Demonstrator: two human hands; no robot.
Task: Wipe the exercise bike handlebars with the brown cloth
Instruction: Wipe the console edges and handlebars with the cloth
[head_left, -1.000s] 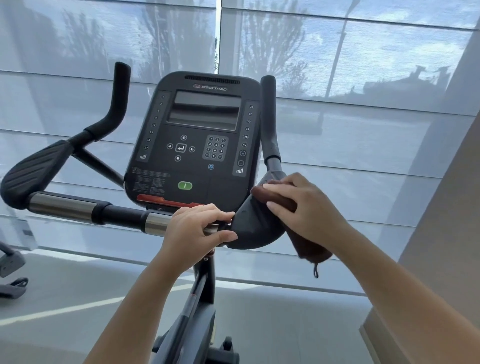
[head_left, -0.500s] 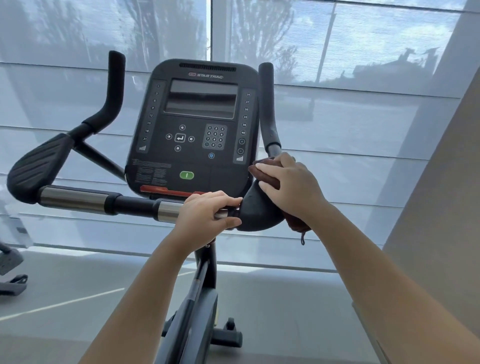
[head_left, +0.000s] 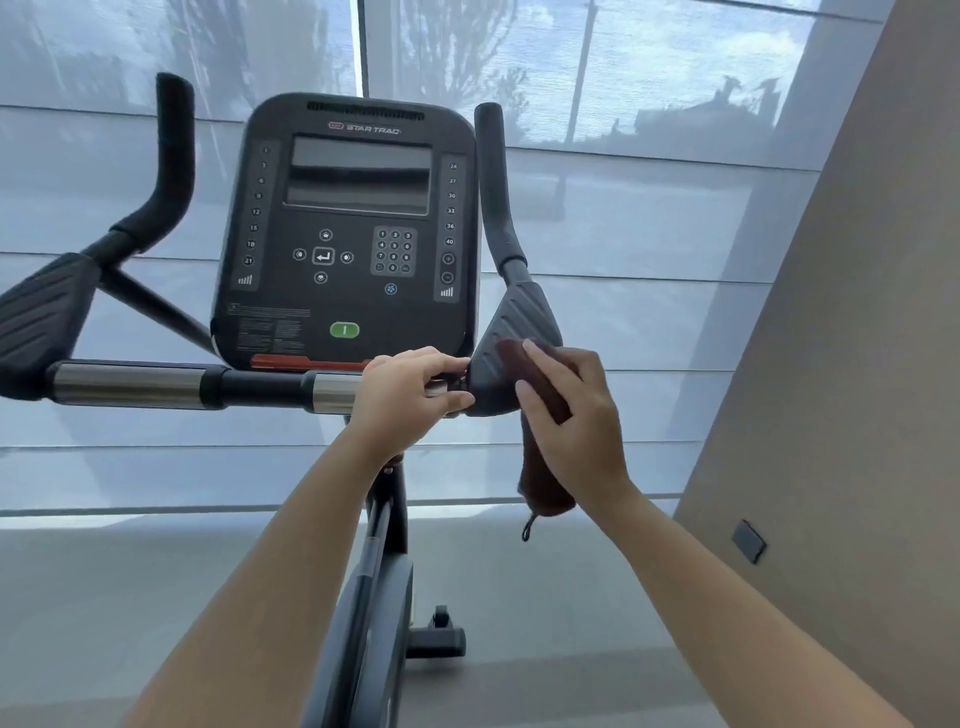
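Nearest the camera, two bare forearms are being held out over the dark bike frame (head_left: 374, 597), which is standing on the grey floor (head_left: 545, 597). The chrome-and-black crossbar (head_left: 130, 384) of the handlebars (head_left: 491, 182) is being gripped at its right end by the left hand (head_left: 410, 395). Its fingers (head_left: 441, 364) are being curled over the top of the tube, with the thumb closing from beneath.

Just beside it, the brown cloth (head_left: 540, 478) is being held by the right hand (head_left: 576, 415). It is being pinched between the thumb and the fingers (head_left: 543, 364), which are lying close together across the fabric. The cloth's upper end is being pressed on the ribbed right pad (head_left: 511, 317), seemingly flat against it, though the contact under the palm is hidden. Its lower end is hanging free below the wrist, with a small loop dangling from it.

Behind the hands, the console (head_left: 353, 223) is being seen with a dark screen and a green button. Farther off, daylight is being let through a translucent window blind (head_left: 649, 260), and a beige wall (head_left: 857, 364) is rising on the right.
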